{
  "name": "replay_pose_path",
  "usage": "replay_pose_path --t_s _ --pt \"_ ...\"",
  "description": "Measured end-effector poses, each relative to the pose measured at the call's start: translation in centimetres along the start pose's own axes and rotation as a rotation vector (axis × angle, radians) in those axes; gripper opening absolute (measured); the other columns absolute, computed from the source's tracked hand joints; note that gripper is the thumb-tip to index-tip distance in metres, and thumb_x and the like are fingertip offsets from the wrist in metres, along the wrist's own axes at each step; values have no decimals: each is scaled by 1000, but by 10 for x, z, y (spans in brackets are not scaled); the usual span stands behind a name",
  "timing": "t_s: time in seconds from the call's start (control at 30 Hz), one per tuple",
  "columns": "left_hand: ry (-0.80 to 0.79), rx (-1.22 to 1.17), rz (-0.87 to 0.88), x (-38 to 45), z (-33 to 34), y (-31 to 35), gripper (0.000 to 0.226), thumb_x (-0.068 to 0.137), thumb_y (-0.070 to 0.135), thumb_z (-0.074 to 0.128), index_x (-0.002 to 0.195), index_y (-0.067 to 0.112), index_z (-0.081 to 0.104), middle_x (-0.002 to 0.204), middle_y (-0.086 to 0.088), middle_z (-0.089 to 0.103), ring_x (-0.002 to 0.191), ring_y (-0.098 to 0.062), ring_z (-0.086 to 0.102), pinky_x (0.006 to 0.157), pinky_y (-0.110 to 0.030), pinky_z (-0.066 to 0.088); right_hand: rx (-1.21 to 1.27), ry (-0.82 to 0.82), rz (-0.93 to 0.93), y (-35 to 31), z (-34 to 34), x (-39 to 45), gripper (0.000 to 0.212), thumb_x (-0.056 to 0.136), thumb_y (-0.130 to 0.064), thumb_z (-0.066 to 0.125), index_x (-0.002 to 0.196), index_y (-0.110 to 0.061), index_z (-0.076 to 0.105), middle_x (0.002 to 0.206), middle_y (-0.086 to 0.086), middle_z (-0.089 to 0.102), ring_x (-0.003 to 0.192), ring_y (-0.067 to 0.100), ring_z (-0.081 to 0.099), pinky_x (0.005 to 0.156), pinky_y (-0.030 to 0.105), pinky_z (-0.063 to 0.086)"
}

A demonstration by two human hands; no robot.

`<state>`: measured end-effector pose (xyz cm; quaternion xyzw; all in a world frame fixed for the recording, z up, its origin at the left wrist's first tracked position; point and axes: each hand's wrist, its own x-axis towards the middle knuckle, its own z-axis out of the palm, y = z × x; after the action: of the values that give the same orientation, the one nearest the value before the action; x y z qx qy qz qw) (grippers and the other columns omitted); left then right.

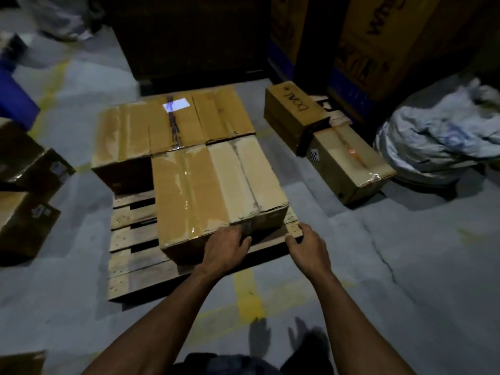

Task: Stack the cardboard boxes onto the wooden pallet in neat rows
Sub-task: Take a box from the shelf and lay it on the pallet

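Note:
A wooden pallet (132, 234) lies on the concrete floor in front of me. Two taped cardboard boxes rest on it: a far box (167, 125) across the back and a near box (216, 185) at the front right. My left hand (226, 246) presses flat against the near box's front face at its lower edge. My right hand (309, 244) rests on the pallet's front right corner beside that box, fingers curled over the wood. Neither hand lifts anything.
Two more boxes lie on the floor at right: one with handwriting (295, 112) and a taped one (349, 161). Other boxes (29, 201) stand at left. A crumpled white sheet (441, 139) lies far right. Large cartons (378, 41) tower behind. Yellow floor lines (247, 293) run underfoot.

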<state>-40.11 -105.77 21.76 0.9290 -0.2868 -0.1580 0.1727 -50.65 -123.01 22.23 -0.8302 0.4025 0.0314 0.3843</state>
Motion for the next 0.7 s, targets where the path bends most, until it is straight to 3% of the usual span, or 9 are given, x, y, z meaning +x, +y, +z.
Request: replay_pose_path --t_s 0.37,0.53,0.7 --pt "27 -155 -72 107 53 195 35 104 41 43 109 13 63 106 -9 70 99 -32 64 80 -41 53 -26 -55 -26 94 -171 110 60 96 -44 53 148 -17 40 146 9 48 133 30 44 107 40 40" --pt "21 -203 -134 168 61 245 41 105 43 38 120 15 64 118 -10 70 107 -31 64 76 -34 47 -36 -56 -16 100 -227 167 60 95 -42 54 148 -17 40 148 8 47 135 30 42 109 39 38" --pt "21 -298 -179 265 79 270 44 105 47 37 118 15 65 115 -8 70 103 -30 65 72 -32 42 -62 -85 -33 97 -252 262 60 94 -44 53 147 -19 41 147 8 48 134 30 43 108 43 39"
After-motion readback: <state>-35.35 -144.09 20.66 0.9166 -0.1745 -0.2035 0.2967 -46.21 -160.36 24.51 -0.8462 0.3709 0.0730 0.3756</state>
